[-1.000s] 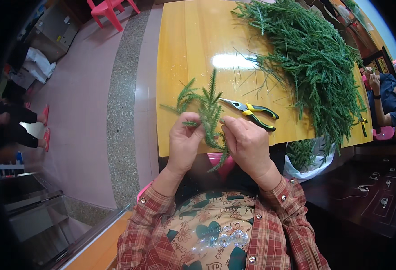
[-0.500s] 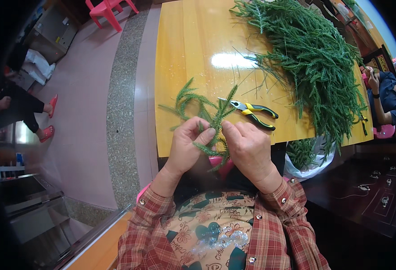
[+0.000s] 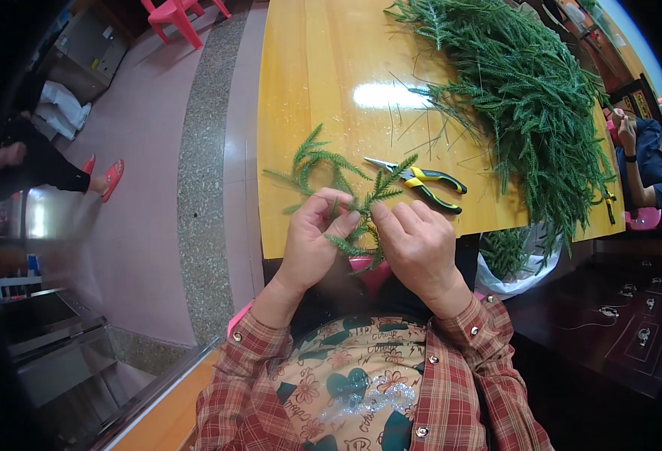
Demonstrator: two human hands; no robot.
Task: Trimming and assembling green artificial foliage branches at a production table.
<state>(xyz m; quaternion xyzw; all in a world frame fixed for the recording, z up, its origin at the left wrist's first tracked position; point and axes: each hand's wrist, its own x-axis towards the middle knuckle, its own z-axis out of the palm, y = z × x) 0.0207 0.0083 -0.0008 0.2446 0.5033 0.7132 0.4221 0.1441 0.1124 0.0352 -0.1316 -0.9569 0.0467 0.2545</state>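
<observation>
Fingers [image 3: 346, 223] of our left hand [image 3: 307, 244] and right hand [image 3: 421, 252] clamped on sprig [image 3: 382, 188] | pliers [image 3: 430, 175] just beyond, on our table [image 3: 312, 68] | greenery [image 3: 530, 101] heaped at right

Here's the sprig [image 3: 382, 186] between the fingers [image 3: 345, 224]! Pliers [image 3: 413, 177] just beyond them on the table [image 3: 316, 68], branch heap [image 3: 530, 98] well right, filled bag [image 3: 511, 289] nearer, rightward.

Wearer's two hands [image 3: 314, 244] [image 3: 419, 246], one nearby pair of pliers [image 3: 415, 180], one greenery heap [image 3: 530, 113], two slippers [image 3: 113, 179] [image 3: 89, 164]
</observation>
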